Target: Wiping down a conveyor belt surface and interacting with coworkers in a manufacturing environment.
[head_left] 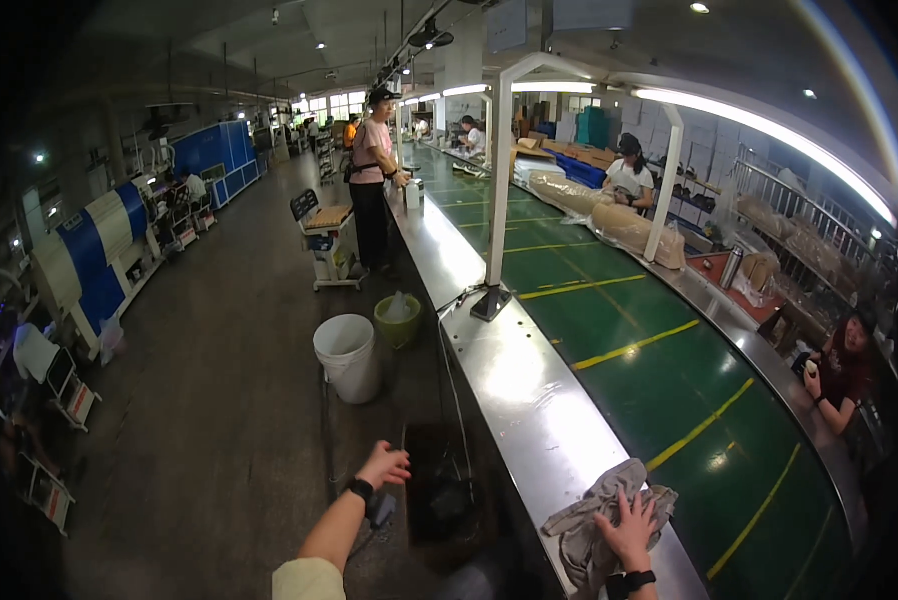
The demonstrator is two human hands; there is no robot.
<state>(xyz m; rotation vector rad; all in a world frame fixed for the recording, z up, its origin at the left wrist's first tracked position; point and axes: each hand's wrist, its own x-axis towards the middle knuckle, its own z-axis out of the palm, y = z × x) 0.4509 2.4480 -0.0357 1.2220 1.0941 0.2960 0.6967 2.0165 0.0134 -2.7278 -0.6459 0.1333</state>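
Note:
A crumpled grey cloth (581,520) lies on the metal ledge beside the conveyor, partly over its inner edge. My right hand (627,528) presses on it from above, fingers spread, with a dark band around the wrist. Off to the left, my left hand (384,466) hangs in the air over the floor beside the ledge. Its fingers are loosely bent and apart, and I see nothing in them. A dark watch (361,489) sits on that wrist.
The metal ledge (529,400) runs along a green conveyor belt (659,375) with yellow stripes. A white lamp post (497,190) rises from it, a dark phone-like slab (490,303) at its foot. A white bucket (349,375) and green bin (398,330) stand left. Several people work nearby.

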